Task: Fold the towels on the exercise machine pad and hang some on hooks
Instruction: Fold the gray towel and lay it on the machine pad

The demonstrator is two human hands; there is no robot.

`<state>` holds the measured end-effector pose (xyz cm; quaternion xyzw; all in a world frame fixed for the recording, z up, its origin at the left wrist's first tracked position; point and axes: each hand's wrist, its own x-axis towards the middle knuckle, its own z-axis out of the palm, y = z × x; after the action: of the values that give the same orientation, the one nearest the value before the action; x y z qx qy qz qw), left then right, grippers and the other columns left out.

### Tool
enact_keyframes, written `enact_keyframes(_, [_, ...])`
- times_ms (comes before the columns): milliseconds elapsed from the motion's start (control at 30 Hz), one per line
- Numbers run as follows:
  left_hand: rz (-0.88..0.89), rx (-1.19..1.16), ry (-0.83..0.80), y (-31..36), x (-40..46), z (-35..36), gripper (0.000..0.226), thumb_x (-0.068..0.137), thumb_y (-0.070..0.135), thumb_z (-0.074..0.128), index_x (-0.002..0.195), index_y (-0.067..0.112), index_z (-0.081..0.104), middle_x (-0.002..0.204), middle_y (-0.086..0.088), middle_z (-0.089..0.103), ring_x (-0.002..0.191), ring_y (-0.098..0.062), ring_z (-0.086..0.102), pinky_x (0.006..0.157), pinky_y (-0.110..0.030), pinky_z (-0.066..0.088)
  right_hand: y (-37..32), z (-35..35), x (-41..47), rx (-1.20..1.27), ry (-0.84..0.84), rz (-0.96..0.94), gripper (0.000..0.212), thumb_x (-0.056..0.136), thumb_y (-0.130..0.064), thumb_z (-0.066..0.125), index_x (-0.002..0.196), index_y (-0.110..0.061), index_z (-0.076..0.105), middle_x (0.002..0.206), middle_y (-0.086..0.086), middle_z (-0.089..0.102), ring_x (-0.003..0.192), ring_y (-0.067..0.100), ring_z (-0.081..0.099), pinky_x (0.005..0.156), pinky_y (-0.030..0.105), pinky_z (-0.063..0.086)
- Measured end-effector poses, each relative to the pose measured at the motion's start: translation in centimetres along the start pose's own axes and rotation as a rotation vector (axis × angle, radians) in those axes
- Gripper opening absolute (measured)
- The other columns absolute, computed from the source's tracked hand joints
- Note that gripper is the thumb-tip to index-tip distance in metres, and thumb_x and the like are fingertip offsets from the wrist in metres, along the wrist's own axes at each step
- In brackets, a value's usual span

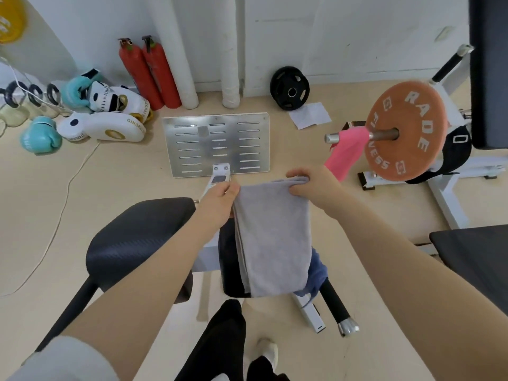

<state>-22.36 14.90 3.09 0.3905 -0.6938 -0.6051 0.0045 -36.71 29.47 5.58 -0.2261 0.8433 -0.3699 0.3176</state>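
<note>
A grey towel (273,237) hangs folded lengthwise in front of me, held up by its top edge. My left hand (220,199) pinches its top left corner and my right hand (310,185) grips its top right corner. Its lower end drapes over a black machine pad (231,270), where a blue towel (319,273) lies bunched under it. A second black pad (137,237) sits to the left. A pink towel (347,152) hangs on the steel bar (332,138) of a weight machine at the right.
An orange weight plate (406,130) sits on that bar. A metal foot plate (217,144) stands ahead on the floor. Boxing gloves (41,134), pads, two red extinguishers (148,72) and a black plate (290,88) line the wall. Another black bench (475,254) is at right.
</note>
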Motion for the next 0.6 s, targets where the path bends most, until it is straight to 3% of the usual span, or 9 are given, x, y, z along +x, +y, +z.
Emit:
enact_keyframes(133, [0.022,0.015,0.018,0.6,4.7,-0.9,0.022,0.098,0.028,0.039,0.096,0.016,0.058,0.093,-0.005,0.056,0.087,-0.023,0.054,0.070,-0.028,0.051,-0.4,0.7,4.2,0.109,0.060,0.025,0.023,0.080,0.002,0.058,0.094,-0.013,0.068,0.089,0.006,0.063,0.084,0.017,0.056,0.078,0.031,0.047])
enact_keyframes(233, [0.106,0.102,0.079,1.5,7.4,-1.4,0.021,0.098,0.027,0.039,0.094,0.019,0.058,0.089,-0.001,0.057,0.087,-0.025,0.054,0.082,-0.037,0.050,-0.5,1.2,6.7,0.097,0.130,0.048,0.022,0.080,-0.004,0.056,0.074,-0.024,0.063,0.079,0.004,0.061,0.076,0.017,0.054,0.069,0.033,0.045])
enact_keyframes(433, [0.284,0.054,0.122,3.6,7.2,-1.8,0.022,0.099,0.028,0.038,0.098,0.020,0.059,0.083,0.015,0.056,0.078,-0.001,0.050,0.070,-0.014,0.042,-1.7,0.5,7.1,0.283,0.214,-0.013,0.024,0.082,-0.002,0.055,0.076,-0.026,0.060,0.079,-0.001,0.058,0.077,0.014,0.053,0.070,0.026,0.045])
enact_keyframes(533, [0.274,-0.021,0.044,2.6,5.3,-1.7,0.024,0.097,0.029,0.043,0.103,0.020,0.064,0.092,0.010,0.062,0.089,-0.008,0.056,0.089,-0.026,0.046,-1.3,-0.1,4.4,0.340,0.193,-0.024,0.029,0.081,0.004,0.054,0.074,-0.023,0.058,0.075,-0.003,0.056,0.071,0.010,0.051,0.069,0.023,0.042])
enact_keyframes(600, [0.256,-0.070,-0.010,1.8,3.5,-1.3,0.021,0.096,0.026,0.046,0.100,0.023,0.066,0.093,0.007,0.064,0.089,-0.009,0.057,0.092,-0.034,0.047,-0.5,-0.2,2.0,0.351,0.114,-0.040,0.031,0.081,0.009,0.053,0.077,-0.021,0.059,0.076,-0.005,0.057,0.070,0.006,0.052,0.067,0.018,0.043])
